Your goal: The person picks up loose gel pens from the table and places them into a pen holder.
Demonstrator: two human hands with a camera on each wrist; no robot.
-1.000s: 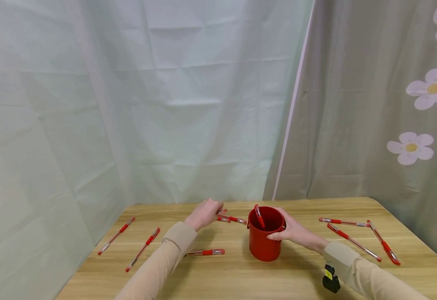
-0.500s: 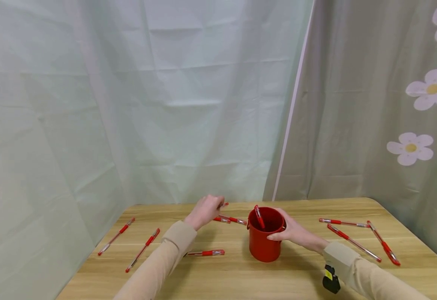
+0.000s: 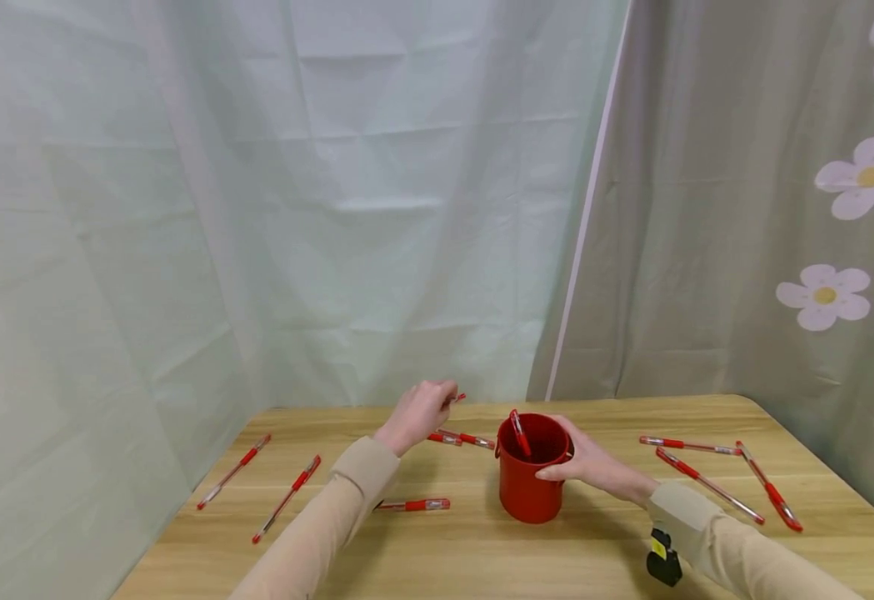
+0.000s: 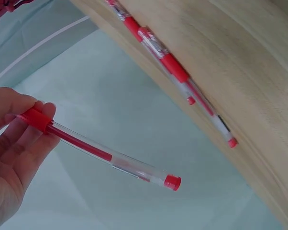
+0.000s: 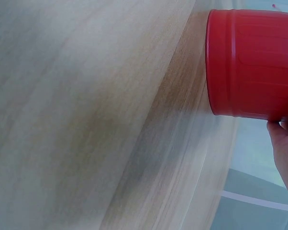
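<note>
Raised near the table's far edge, my left hand (image 3: 417, 412) pinches a red gel pen (image 4: 94, 148) by its red grip. The pen's clear barrel and red end cap point away from the fingers in the left wrist view. My right hand (image 3: 594, 461) grips a red bucket (image 3: 528, 493) near its rim, thumb on the near side and fingers hidden behind. The bucket stands upright on the table, and one red pen (image 3: 521, 433) leans inside it. Two pens lie close together between my left hand and the bucket, one of them a red-capped pen (image 3: 477, 441).
On the wooden table (image 3: 451, 558), one pen (image 3: 425, 505) lies below my left forearm. Two more lie at the left, including a slanted pen (image 3: 287, 498). A loose cluster of pens (image 3: 710, 485) is at the right. A pale curtain (image 3: 407, 208) hangs behind the table.
My left hand has risen off the table and moved slightly right, lifting the pen it pinches away from the two lying pens. My right hand and the bucket stay in place.
</note>
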